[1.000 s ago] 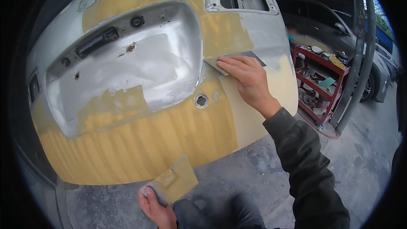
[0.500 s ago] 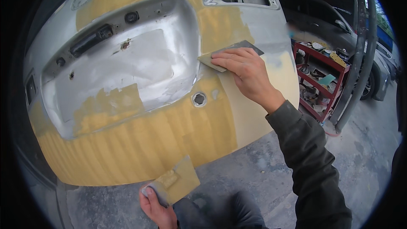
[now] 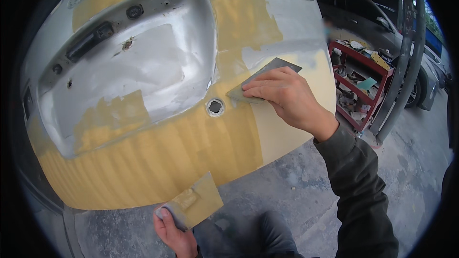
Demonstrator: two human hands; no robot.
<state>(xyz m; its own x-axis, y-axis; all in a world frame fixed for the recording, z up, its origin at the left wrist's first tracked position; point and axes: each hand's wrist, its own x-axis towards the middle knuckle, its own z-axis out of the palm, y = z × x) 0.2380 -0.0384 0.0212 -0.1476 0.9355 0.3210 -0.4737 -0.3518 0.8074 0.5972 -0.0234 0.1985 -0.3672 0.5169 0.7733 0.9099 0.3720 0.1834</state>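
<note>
A car tailgate fills the left and middle, its bare grey metal partly coated with yellow body filler. My right hand grips a dark, flat filler spreader, fingers pressed on its face. The spreader's edge touches the panel just right of a round hole. Below the panel's lower edge, my left hand pinches the corner of a second flat plate, smeared with yellow filler and carrying a small lump of it. The thumb lies on top; the other fingers are partly hidden underneath.
At the right stands a red tool cart loaded with cans and odds and ends. Grey posts rise beside it, with a dark car behind. My legs show over the stained concrete floor.
My right hand has drawn the spreader down the panel, from beside the recess to beside the round hole. The left hand keeps its plate in nearly the same place. The view has shifted slightly.
</note>
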